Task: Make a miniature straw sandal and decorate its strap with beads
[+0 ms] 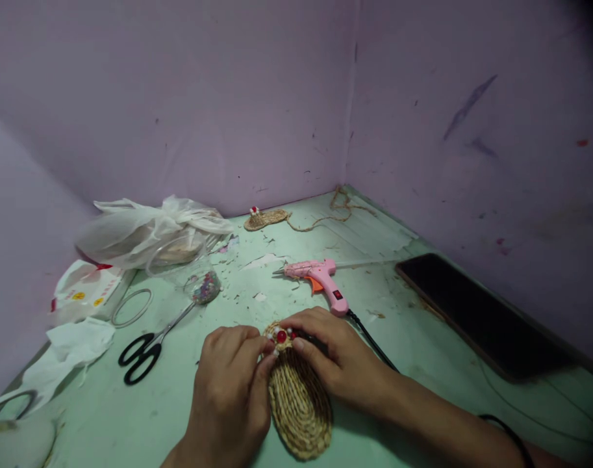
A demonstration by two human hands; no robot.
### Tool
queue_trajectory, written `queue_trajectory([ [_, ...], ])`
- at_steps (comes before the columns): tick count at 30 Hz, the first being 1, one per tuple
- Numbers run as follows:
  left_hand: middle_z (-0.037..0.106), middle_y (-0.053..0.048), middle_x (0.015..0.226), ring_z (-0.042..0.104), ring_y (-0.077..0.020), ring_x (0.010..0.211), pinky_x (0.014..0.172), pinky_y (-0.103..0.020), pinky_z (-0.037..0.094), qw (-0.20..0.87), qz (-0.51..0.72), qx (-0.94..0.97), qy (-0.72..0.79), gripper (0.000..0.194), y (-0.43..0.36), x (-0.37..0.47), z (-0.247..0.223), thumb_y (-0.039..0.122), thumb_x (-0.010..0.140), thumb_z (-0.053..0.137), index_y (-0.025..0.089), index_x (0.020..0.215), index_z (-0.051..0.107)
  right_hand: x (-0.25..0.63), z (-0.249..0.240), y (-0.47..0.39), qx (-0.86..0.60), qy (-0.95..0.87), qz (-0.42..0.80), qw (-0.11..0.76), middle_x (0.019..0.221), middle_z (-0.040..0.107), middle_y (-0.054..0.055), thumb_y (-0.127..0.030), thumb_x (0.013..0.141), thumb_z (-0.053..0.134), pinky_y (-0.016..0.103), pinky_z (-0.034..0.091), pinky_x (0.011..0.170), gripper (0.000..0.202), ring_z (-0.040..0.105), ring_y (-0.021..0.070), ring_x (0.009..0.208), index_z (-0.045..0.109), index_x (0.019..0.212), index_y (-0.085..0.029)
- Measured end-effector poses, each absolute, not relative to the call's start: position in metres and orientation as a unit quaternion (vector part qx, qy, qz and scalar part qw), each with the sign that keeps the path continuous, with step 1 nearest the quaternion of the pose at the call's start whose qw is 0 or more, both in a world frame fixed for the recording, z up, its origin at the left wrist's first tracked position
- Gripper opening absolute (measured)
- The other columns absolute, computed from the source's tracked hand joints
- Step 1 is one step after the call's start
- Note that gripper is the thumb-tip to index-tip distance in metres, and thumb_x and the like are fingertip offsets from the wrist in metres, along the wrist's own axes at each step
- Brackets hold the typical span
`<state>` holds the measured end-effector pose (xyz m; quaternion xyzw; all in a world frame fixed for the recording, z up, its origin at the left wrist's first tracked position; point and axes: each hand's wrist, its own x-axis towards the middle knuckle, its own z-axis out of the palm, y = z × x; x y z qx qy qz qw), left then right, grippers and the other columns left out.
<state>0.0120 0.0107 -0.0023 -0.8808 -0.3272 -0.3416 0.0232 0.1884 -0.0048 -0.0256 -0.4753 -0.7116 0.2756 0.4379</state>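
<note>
A woven straw sole (300, 409) lies on the green table, its wide rounded end towards me. Red and white beads (281, 336) sit at its far end. My left hand (230, 383) is at the left side of the beads, thumb and forefinger pinched on the white ones. From the right, my right hand (338, 357) reaches over the far end, its thumb and fingertips closed around the beads at that edge. Beyond the hands rests a pink glue gun (318, 276), its nozzle pointing left.
Black-handled scissors (147, 351), a container of small beads (206, 288), a tissue pack (89, 289) and a plastic bag (154, 234) are on the left. A smaller straw sole (267, 219) lies near the wall. A dark phone (481, 312) lies at the right.
</note>
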Motion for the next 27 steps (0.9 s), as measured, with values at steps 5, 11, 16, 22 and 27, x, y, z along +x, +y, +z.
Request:
queue_trajectory([
  [5,0.057,-0.006,0.079,0.052,-0.0192,0.076,0.074,-0.039,0.038,0.064,-0.316,-0.891,-0.318,0.015,0.010,0.015,0.000,0.002,0.080,0.048,0.015,0.088,0.052,0.188,-0.025,-0.005,-0.477,-0.712,0.277,0.434,0.098,0.066,0.007,-0.012,0.084,0.050,0.037,0.047,0.085,0.024,0.057,0.0184,0.093,0.063,0.102,-0.019],
  [11,0.059,-0.008,0.083,0.055,-0.0196,0.077,0.083,-0.046,0.035,0.127,-0.289,-0.898,-0.308,0.018,0.009,0.012,-0.003,0.003,0.078,0.052,0.013,0.093,0.054,0.187,-0.024,-0.005,-0.479,-0.712,0.273,0.435,0.097,0.067,0.006,-0.012,0.085,0.050,0.037,0.047,0.084,0.025,0.057,0.0180,0.092,0.063,0.105,-0.020],
  [16,0.058,-0.007,0.083,0.054,-0.0195,0.076,0.082,-0.045,0.035,0.110,-0.282,-0.897,-0.322,0.018,0.008,0.012,-0.005,0.002,0.079,0.049,0.013,0.092,0.053,0.187,-0.026,-0.005,-0.478,-0.710,0.272,0.440,0.096,0.067,0.006,-0.012,0.085,0.051,0.036,0.047,0.083,0.024,0.057,0.0175,0.092,0.063,0.104,-0.020],
  [22,0.058,-0.006,0.082,0.053,-0.0197,0.081,0.082,-0.042,0.035,0.082,-0.294,-0.893,-0.331,0.019,0.008,0.011,-0.007,-0.001,0.080,0.047,0.015,0.090,0.051,0.189,-0.025,-0.006,-0.479,-0.710,0.298,0.421,0.097,0.066,0.008,-0.013,0.085,0.050,0.036,0.045,0.083,0.026,0.056,0.0184,0.091,0.063,0.107,-0.017],
  [27,0.059,-0.006,0.083,0.054,-0.0205,0.082,0.082,-0.042,0.035,0.082,-0.290,-0.881,-0.364,0.014,0.007,0.011,-0.011,0.005,0.082,0.048,0.016,0.089,0.051,0.189,-0.023,-0.006,-0.481,-0.707,0.307,0.419,0.096,0.066,0.009,-0.013,0.084,0.051,0.036,0.044,0.083,0.024,0.056,0.0194,0.091,0.064,0.104,-0.014],
])
